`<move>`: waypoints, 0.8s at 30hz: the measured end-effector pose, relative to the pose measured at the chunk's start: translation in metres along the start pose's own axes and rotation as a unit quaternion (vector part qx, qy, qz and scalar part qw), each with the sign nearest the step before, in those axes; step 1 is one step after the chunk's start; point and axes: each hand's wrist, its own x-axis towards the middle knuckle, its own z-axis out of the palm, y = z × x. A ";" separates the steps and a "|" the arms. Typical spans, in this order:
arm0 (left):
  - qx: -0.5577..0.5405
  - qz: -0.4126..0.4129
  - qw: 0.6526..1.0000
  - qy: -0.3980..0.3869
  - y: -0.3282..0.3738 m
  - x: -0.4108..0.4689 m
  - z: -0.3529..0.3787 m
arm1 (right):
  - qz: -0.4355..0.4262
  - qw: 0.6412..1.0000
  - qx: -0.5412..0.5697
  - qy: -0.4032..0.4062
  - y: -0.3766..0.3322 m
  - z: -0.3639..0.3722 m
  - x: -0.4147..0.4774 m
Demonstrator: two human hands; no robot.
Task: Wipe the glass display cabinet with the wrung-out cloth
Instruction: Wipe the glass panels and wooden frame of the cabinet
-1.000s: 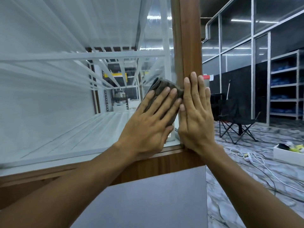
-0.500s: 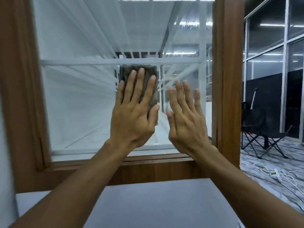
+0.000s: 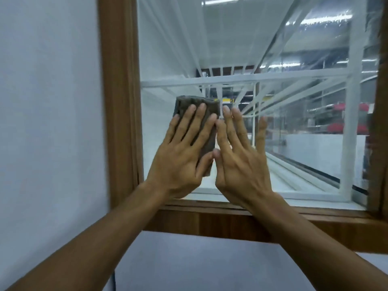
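In the middle of the frame the left hand (image 3: 180, 156) lies flat with its fingers spread, palm pressing a folded dark grey-brown cloth (image 3: 197, 106) against the glass pane (image 3: 294, 143) of the display cabinet. The cloth is upright, its top edge showing above the fingertips and its right edge running down beside the left thumb; it sits in the lower left part of the pane, just below a white horizontal bar (image 3: 252, 79) that crosses behind the glass. The right hand (image 3: 241, 162) is just beside it to the right, also open and flat with fingers splayed upward, holding nothing; its thumb and index finger touch or nearly touch the left hand at the cloth's right edge, and whether its palm rests on the glass cannot be told. Both bare forearms rise from the bottom corners of the frame. A brown wooden frame (image 3: 119, 101) borders the pane on the left and along the bottom, with another wooden upright at the far right edge. A plain pale wall (image 3: 48, 122) fills the left side of the frame and continues below the sill. Through the glass, white shelving bars and reflected ceiling lights appear in the upper right.
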 end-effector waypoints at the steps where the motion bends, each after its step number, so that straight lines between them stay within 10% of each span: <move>1: 0.009 -0.013 1.000 0.004 -0.016 -0.005 -0.004 | -0.004 1.000 -0.008 -0.009 -0.007 0.004 0.002; 9: -0.006 -0.182 0.983 0.009 -0.018 -0.032 -0.008 | -0.025 0.999 -0.031 -0.033 -0.010 0.005 -0.005; 24: -0.043 -0.074 0.996 -0.031 0.036 -0.048 0.005 | 0.018 0.998 -0.030 -0.056 0.035 -0.028 -0.065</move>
